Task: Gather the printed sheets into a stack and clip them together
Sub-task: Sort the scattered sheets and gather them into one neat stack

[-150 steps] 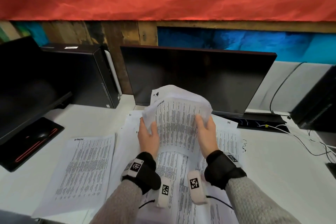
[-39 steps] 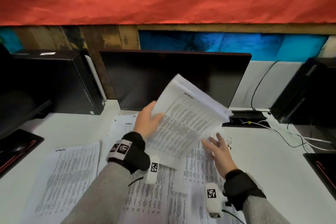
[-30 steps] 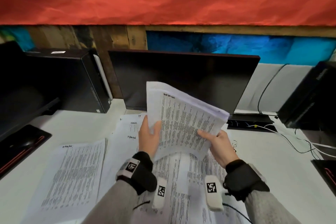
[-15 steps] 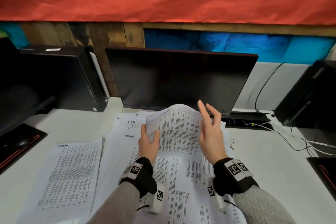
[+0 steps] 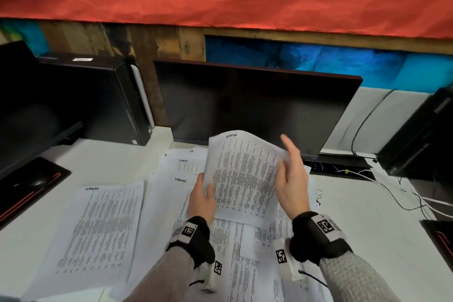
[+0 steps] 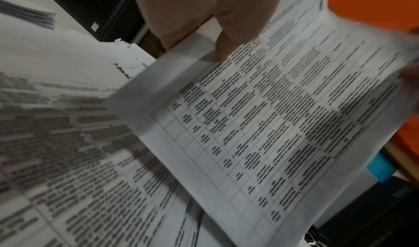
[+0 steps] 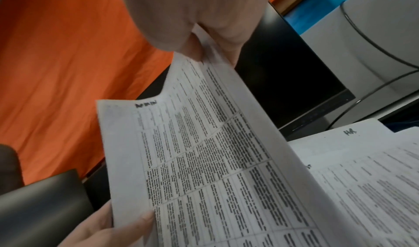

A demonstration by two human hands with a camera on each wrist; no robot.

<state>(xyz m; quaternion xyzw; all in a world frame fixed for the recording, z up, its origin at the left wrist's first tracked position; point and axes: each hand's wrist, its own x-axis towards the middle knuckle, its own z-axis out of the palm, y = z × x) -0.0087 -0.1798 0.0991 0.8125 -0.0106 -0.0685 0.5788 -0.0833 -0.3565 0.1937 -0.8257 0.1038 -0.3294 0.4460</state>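
I hold a thin stack of printed sheets [image 5: 245, 174] tilted up over the desk, in front of the monitor. My left hand [image 5: 204, 191] grips its left edge, thumb on the printed face, as the left wrist view shows [image 6: 204, 27]. My right hand [image 5: 285, 169] is at the right edge and pinches it near the top [image 7: 199, 50], with the index finger pointing up. The top page [image 7: 204, 161] carries a handwritten heading. More printed sheets lie spread on the desk below [image 5: 240, 265], behind [image 5: 181, 169] and at the left [image 5: 98, 228]. A small dark wire shape [image 5: 318, 195] lies right of the sheets, too small to identify.
A dark monitor [image 5: 257, 105] stands just behind the sheets. A black computer tower [image 5: 110, 95] and a second screen [image 5: 24, 110] are at the left, above a black mat with red trim [image 5: 29, 186]. Cables [image 5: 367, 179] and another tower [image 5: 421, 135] are at the right.
Half a second ago my right hand was off the stack with its fingers spread. Now it pinches the right edge, and the stack stands a little flatter and straighter between both hands.
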